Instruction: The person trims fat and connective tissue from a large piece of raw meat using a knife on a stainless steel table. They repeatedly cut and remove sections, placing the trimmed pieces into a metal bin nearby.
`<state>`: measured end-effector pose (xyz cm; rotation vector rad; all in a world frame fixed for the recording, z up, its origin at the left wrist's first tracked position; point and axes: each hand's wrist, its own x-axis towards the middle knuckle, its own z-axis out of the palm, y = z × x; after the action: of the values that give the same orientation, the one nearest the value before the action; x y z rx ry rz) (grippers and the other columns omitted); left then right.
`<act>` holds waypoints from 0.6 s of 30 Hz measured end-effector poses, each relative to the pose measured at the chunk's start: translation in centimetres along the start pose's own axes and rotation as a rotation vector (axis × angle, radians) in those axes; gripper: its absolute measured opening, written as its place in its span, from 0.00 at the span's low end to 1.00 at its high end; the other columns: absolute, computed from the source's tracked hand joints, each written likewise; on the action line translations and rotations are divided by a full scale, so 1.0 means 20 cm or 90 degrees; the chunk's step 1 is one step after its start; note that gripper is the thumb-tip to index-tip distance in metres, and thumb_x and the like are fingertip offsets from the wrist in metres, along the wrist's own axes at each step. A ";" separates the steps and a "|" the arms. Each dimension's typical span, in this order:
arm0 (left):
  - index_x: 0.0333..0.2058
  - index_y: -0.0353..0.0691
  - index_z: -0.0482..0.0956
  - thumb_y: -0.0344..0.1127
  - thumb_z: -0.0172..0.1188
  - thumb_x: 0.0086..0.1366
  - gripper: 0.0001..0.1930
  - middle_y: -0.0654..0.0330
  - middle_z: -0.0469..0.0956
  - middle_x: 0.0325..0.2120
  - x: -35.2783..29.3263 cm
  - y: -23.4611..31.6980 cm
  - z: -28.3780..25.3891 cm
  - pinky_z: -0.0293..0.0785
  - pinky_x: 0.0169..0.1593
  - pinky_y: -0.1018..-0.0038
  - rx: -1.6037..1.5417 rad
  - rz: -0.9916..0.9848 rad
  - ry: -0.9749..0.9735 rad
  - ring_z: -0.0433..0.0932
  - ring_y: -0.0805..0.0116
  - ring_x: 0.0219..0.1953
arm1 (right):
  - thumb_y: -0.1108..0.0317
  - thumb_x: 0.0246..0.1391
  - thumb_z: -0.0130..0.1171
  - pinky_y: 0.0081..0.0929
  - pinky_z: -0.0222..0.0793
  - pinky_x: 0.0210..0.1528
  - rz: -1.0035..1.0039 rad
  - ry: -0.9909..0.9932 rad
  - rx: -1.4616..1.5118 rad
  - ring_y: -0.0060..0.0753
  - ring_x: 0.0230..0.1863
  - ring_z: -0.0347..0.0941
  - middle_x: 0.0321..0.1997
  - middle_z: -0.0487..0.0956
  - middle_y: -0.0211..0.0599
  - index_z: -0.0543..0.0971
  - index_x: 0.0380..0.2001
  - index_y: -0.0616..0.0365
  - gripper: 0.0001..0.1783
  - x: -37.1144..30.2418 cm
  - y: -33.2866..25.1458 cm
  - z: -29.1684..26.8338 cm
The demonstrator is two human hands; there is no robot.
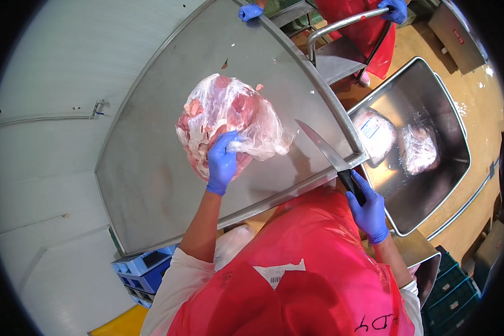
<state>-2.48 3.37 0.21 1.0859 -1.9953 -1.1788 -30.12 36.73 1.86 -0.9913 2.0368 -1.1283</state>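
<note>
A large piece of raw meat (204,106), pink with white fat, rests on the steel table (162,196). Clear plastic wrap (268,134) bunches along its right side. My left hand (223,162), in a blue glove, is closed on an edge of that wrap, against the front of the meat. At the table's right corner, my right hand (368,210), also gloved in blue, grips the black handle of a long knife (324,147). The blade points up and left over the table, apart from the meat.
A deep steel tub (451,185) to the right holds wrapped meat (419,148) and a labelled bag (373,134). Across the table, a person in a red apron (381,50) has one blue-gloved hand (251,12) at its edge, the other on a cart rail (347,22). Blue crates (145,269) stand lower left.
</note>
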 end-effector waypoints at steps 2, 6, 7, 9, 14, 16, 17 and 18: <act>0.46 0.32 0.85 0.20 0.56 0.65 0.14 0.50 0.84 0.47 -0.03 -0.02 -0.01 0.77 0.58 0.65 0.068 0.056 -0.007 0.82 0.55 0.50 | 0.70 0.60 0.68 0.38 0.78 0.51 -0.024 0.000 0.008 0.53 0.47 0.86 0.48 0.85 0.58 0.76 0.67 0.58 0.31 0.01 -0.01 -0.01; 0.47 0.36 0.86 0.21 0.57 0.64 0.15 0.51 0.84 0.50 -0.11 0.09 -0.03 0.74 0.63 0.62 0.267 0.194 -0.059 0.80 0.52 0.57 | 0.71 0.59 0.68 0.38 0.78 0.51 -0.049 -0.020 0.019 0.52 0.46 0.86 0.47 0.85 0.57 0.76 0.67 0.56 0.32 0.03 -0.06 -0.01; 0.47 0.37 0.86 0.21 0.57 0.63 0.15 0.51 0.84 0.50 -0.14 0.09 -0.03 0.72 0.65 0.60 0.270 0.192 -0.065 0.78 0.51 0.60 | 0.71 0.59 0.69 0.37 0.78 0.51 -0.044 -0.028 0.023 0.52 0.46 0.85 0.46 0.85 0.57 0.76 0.67 0.56 0.32 0.02 -0.07 -0.01; 0.47 0.40 0.87 0.21 0.58 0.61 0.17 0.52 0.85 0.51 -0.20 0.10 -0.03 0.69 0.68 0.58 0.278 0.191 -0.071 0.75 0.49 0.64 | 0.71 0.59 0.69 0.37 0.79 0.51 -0.060 -0.022 0.009 0.51 0.45 0.86 0.46 0.85 0.56 0.76 0.67 0.55 0.32 0.01 -0.08 0.02; 0.49 0.44 0.87 0.19 0.58 0.58 0.22 0.51 0.78 0.62 -0.45 0.09 0.01 0.63 0.72 0.54 0.349 0.168 -0.039 0.65 0.45 0.72 | 0.71 0.59 0.69 0.36 0.79 0.49 -0.086 -0.044 -0.045 0.51 0.44 0.86 0.45 0.86 0.56 0.76 0.68 0.55 0.32 -0.01 -0.17 0.06; 0.49 0.45 0.87 0.19 0.59 0.58 0.22 0.50 0.69 0.69 -0.53 0.09 0.01 0.63 0.72 0.53 0.385 0.167 -0.027 0.61 0.42 0.74 | 0.71 0.59 0.68 0.36 0.79 0.48 -0.103 -0.053 -0.052 0.49 0.44 0.87 0.46 0.86 0.57 0.75 0.68 0.56 0.32 -0.04 -0.19 0.08; 0.50 0.44 0.86 0.20 0.60 0.59 0.21 0.48 0.70 0.68 -0.57 0.09 0.00 0.64 0.72 0.54 0.376 0.168 -0.003 0.63 0.42 0.72 | 0.71 0.60 0.67 0.36 0.79 0.48 -0.104 -0.048 -0.048 0.47 0.45 0.87 0.47 0.86 0.58 0.75 0.68 0.57 0.32 -0.05 -0.20 0.08; 0.51 0.43 0.85 0.20 0.60 0.60 0.21 0.47 0.70 0.67 -0.61 0.09 -0.01 0.65 0.71 0.55 0.367 0.169 0.021 0.66 0.43 0.70 | 0.72 0.60 0.67 0.35 0.80 0.48 -0.106 -0.042 -0.044 0.46 0.46 0.87 0.48 0.86 0.58 0.75 0.68 0.59 0.32 -0.07 -0.20 0.09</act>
<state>3.17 14.24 1.09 1.0378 -2.4327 -0.4509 -26.76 35.62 4.80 -1.2358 1.9811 -1.1006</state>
